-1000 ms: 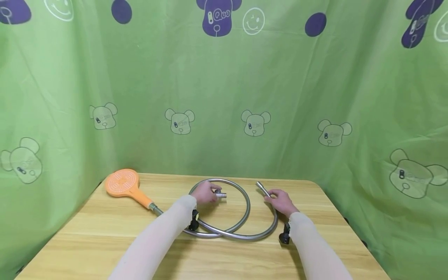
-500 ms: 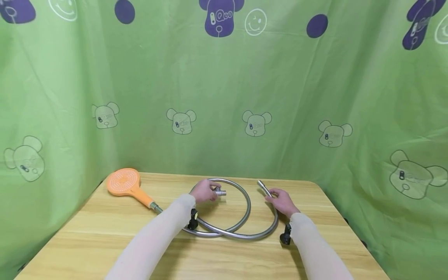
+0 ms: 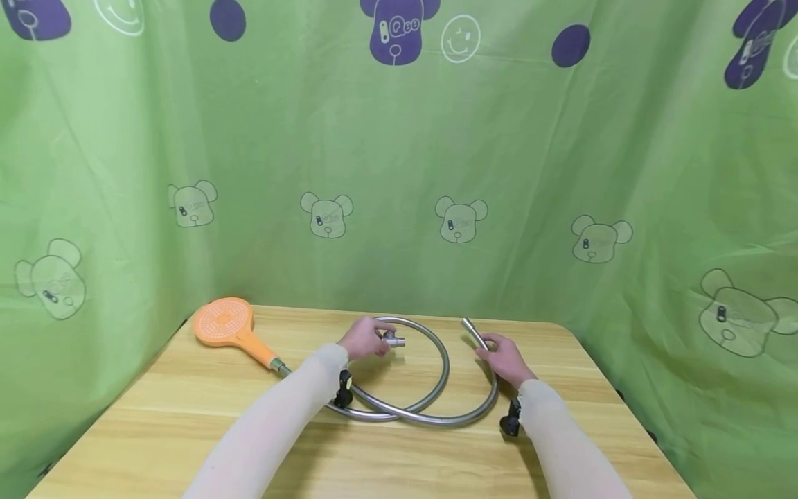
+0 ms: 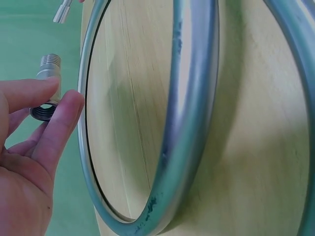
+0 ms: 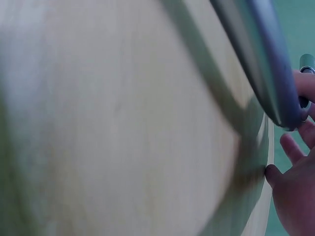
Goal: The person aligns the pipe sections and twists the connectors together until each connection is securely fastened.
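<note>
My left hand (image 3: 364,338) pinches a small chrome pipe fitting (image 3: 395,340) between thumb and fingers, over the hose loop. In the left wrist view the fitting (image 4: 49,71) shows an outer thread on top and a round threaded opening by the fingertips. My right hand (image 3: 508,360) grips a silver shower hose (image 3: 445,371) just below its free metal end (image 3: 472,328), which points up and away. The hose lies in a crossed loop and runs left to an orange shower head (image 3: 223,322), its spray face upward. In the right wrist view the fingers (image 5: 290,147) are partly cut off.
Everything lies on a light wooden table (image 3: 399,457). A green patterned curtain (image 3: 399,138) stands behind it and on both sides. A black wrist camera (image 3: 343,389) hangs under the left wrist, close to the hose, and another (image 3: 510,418) under the right.
The head view has turned slightly left, so the scene shifts right. My left hand has raised the fitting a little. The right hand keeps its hold on the hose.
</note>
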Demonstrator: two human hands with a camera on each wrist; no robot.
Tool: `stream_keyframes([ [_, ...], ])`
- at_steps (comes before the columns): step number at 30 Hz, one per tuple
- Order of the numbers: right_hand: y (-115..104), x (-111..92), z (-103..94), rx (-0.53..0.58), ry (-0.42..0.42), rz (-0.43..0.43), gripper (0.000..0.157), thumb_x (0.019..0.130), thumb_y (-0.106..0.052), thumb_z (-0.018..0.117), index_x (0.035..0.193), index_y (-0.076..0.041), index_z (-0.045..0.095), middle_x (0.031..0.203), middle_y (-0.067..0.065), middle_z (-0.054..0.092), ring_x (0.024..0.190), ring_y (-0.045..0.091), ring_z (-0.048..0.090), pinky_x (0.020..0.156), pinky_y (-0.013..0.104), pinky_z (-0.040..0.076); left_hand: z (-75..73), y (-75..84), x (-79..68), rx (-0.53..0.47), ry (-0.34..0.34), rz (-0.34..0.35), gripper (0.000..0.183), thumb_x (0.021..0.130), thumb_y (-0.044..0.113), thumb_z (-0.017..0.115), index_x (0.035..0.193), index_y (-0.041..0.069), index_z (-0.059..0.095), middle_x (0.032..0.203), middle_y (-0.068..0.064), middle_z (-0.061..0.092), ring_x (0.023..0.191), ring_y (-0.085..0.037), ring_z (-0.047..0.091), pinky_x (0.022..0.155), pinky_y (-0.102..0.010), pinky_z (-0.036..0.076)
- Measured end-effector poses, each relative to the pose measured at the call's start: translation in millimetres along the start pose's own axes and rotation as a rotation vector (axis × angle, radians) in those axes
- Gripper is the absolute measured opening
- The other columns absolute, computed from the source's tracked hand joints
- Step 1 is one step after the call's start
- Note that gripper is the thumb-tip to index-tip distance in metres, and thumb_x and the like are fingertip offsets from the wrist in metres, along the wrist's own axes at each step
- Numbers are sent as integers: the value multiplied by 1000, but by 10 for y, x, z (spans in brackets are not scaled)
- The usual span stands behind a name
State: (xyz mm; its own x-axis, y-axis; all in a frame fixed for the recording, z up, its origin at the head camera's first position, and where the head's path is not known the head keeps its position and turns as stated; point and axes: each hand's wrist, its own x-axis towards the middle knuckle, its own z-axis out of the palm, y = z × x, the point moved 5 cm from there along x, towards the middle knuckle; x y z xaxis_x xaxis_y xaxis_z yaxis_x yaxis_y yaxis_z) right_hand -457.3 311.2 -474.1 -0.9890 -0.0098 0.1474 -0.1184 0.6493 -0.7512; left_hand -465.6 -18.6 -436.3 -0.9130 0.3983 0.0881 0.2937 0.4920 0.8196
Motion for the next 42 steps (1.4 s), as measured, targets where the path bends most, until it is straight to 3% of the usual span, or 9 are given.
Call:
stream_keyframes([
  [7, -26, 29, 8, 17, 4, -22, 44, 95, -8, 62, 136, 5, 54, 139, 32, 52, 124, 45, 51, 107, 59, 43, -15, -37, 2, -25, 2, -8, 53, 79, -6, 74, 131, 3, 66, 90, -12, 76, 74, -24, 74, 70, -33, 63],
  [12, -48, 39, 23, 44, 0, -39, 43, 94, -3, 61, 136, 6, 54, 137, 30, 55, 126, 44, 51, 108, 58, 43, -43, -71, -12, -38, -3, -15, 52, 79, -5, 73, 130, 5, 66, 90, -13, 76, 76, -27, 73, 75, -41, 63],
  [19, -100, 80, 38, 37, 6, -49, 45, 92, 2, 60, 135, 9, 53, 121, 29, 61, 107, 36, 58, 97, 49, 51, -95, -91, -11, -19, 0, 0, 52, 79, -4, 74, 129, 5, 67, 86, -10, 75, 72, -24, 72, 73, -41, 63],
  [22, -114, 91, 35, 42, 2, -54, 46, 91, 4, 58, 137, 9, 51, 120, 30, 60, 105, 35, 58, 94, 47, 53, -113, -87, -23, -25, -2, -4, 53, 79, -4, 74, 130, 5, 66, 86, -10, 75, 73, -26, 72, 75, -46, 62],
  [25, -133, 110, 22, 57, 6, -48, 47, 91, 5, 57, 137, 7, 51, 118, 29, 59, 101, 32, 58, 87, 37, 53, -131, -79, -39, -26, -2, -6, 53, 79, -4, 73, 131, 4, 65, 87, -12, 75, 73, -26, 72, 78, -50, 61],
  [28, -154, 142, 2, 80, 2, -30, 40, 96, -5, 59, 134, 4, 53, 105, 21, 59, 86, 24, 54, 71, 26, 49, -146, -74, -48, -24, 0, -8, 53, 79, -5, 72, 132, 3, 64, 87, -13, 74, 72, -25, 71, 78, -50, 61],
  [33, -168, 176, -20, 71, 2, -16, 35, 101, -26, 60, 125, 0, 58, 84, 4, 50, 65, 12, 44, 53, 23, 42, -145, -70, -57, -24, 3, -5, 53, 79, -6, 72, 131, 2, 65, 84, -11, 73, 72, -25, 71, 77, -48, 62],
  [42, -262, 147, -41, -5, -15, -43, 27, 101, -14, 57, 118, 6, 61, 82, 5, 53, 70, 15, 47, 56, 25, 42, -153, -59, -65, 3, 8, 14, 54, 78, -5, 72, 131, 4, 66, 80, -9, 73, 71, -25, 71, 77, -47, 62],
])
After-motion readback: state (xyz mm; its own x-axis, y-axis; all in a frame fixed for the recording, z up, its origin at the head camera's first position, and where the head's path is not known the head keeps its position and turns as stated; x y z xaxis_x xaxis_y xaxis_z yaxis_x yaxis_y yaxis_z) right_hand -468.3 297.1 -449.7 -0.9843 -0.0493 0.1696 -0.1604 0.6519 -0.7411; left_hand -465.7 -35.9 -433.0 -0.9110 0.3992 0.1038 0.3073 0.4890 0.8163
